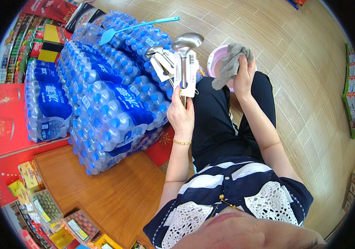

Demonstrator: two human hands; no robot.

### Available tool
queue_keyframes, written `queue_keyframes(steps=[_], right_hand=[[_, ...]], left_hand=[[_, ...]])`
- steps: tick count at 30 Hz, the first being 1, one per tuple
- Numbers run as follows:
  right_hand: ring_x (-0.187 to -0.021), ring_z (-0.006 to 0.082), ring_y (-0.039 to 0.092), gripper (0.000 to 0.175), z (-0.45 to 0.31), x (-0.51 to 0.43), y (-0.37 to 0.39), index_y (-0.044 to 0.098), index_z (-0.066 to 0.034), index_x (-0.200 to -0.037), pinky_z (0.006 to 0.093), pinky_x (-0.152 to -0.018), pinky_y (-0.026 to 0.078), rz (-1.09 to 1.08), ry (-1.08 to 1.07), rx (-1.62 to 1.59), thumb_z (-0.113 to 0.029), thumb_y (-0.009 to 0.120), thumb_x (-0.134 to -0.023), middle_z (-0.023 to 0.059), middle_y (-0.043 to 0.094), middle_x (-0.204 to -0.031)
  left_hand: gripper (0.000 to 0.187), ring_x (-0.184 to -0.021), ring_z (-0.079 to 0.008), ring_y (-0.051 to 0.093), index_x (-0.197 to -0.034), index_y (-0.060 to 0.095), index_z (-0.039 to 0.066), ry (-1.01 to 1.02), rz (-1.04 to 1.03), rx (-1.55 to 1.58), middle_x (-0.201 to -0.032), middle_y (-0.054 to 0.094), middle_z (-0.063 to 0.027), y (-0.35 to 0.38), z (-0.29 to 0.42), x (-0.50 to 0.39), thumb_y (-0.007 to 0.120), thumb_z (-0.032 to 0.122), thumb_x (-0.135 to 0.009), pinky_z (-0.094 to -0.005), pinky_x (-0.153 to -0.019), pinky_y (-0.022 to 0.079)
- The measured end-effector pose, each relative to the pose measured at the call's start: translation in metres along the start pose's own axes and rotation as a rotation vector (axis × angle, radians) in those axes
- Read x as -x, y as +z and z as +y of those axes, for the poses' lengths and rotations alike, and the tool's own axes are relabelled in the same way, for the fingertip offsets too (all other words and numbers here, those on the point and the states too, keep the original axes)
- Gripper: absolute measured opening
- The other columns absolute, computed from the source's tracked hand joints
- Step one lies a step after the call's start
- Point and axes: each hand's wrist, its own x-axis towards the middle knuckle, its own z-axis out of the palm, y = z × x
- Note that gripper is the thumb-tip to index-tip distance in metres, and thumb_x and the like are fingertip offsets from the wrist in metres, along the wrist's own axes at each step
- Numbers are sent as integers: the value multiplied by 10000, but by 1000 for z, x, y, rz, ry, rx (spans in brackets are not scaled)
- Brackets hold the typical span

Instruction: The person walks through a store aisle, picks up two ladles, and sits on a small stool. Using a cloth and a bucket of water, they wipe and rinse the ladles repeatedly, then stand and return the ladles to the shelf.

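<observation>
My left hand point(180, 116) grips the handle of a stainless steel ladle point(188, 40), bowl end pointing away from me. A white card label point(191, 73) with a barcode is fixed along its handle. Just left of it is a smaller metal ladle point(155, 50) with its own white card; its handle runs down towards the same hand, though its lower end is hidden. Bunched in my right hand point(245, 76) is a damp-looking grey cloth point(235, 59). Directly below the cloth stands a pink-purple plastic basin point(212, 59), partly covered by the cloth, hand and my knees.
Shrink-wrapped packs of water bottles point(102, 99) are stacked to my left, with a blue fly swatter point(140, 28) lying across them. A wooden tabletop point(102, 193) adjoins them, near boxed snacks point(80, 225). Shelved goods point(353, 90) stand far right on the tiled floor point(308, 93).
</observation>
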Motion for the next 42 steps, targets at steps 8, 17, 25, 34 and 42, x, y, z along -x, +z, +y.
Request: queue_keyframes(steps=[8,17,25,34,42], right_hand=[[-935,315,551,343,-24,-4,37,614,-57,-972,373,-797,454,-358,-464,708,30,658,-642,128,575,-978],[-945,293,544,407,-7,21,27,585,-52,-991,371,-812,448,-498,-604,806,61,666,-608,111,567,-1008],[-915,327,540,370,-6,1,15,538,-26,-969,376,-792,450,-394,-511,774,93,619,-628,146,543,-955],[-919,292,564,393,-25,12,33,602,-51,-989,354,-800,463,-335,-529,695,87,624,-622,119,565,-972],[-876,238,538,337,-15,64,40,626,-66,-972,322,-775,456,-797,-576,742,-45,664,-638,58,564,-929]], left_hand=[[742,-1063,-312,596,-1423,231,50,-33,-89,206,-1177,570,-236,5,9,5,633,-37,-804,-372,-871,479],[893,-1028,-212,590,-1468,17,51,-68,-94,473,-1144,587,-207,18,2,20,600,-100,-808,-302,-884,452],[623,-747,-225,615,-1325,364,-14,-53,-28,523,-879,621,-144,23,2,16,631,-55,-763,-313,-666,489],[212,-619,-55,528,-1012,555,-9,-381,-214,787,-783,581,3,27,-6,18,616,-44,-812,-198,-539,423],[222,-849,-134,589,-1000,573,-56,-204,-106,807,-907,639,-104,27,-9,19,599,-63,-780,-278,-757,471]])
